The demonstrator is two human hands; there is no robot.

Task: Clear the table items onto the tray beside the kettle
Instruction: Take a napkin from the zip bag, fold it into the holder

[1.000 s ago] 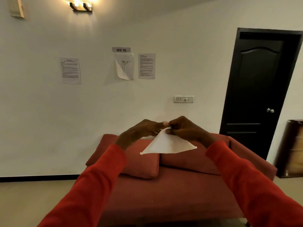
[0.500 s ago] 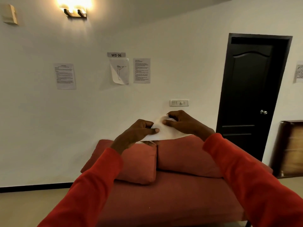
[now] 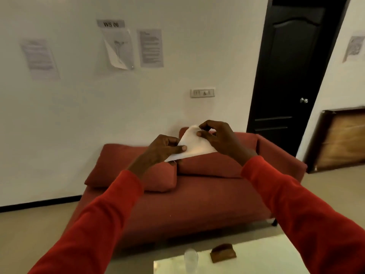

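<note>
head view: your left hand and right hand are both raised in front of you, and each pinches a folded white napkin held in the air between them, well above the red sofa. the left hand's fingers clamp the lower left edge with the thumb on top; the right hand's fingers grasp the upper corner. neither hand is released. the napkin is creased into a rough triangle, so you seem to be folding it rather than carrying it anywhere yet.

down at the bottom edge a pale tabletop shows, with a clear plastic cup and a small brown holder on it, near each other but apart. no tray and no kettle appear here, so you cannot tell where the drop-off lies from this angle.

the risks, as a judgement: the napkin is thin and limp, and only pinched at two points, so letting go with one hand could let the fold fall open or the sheet slip down onto the sofa. the cup looks light and stands close to the tabletop's near edge; a sleeve swinging low on the reach back could knock it over. the picture is also soft with blur, so aim slowly.
</note>
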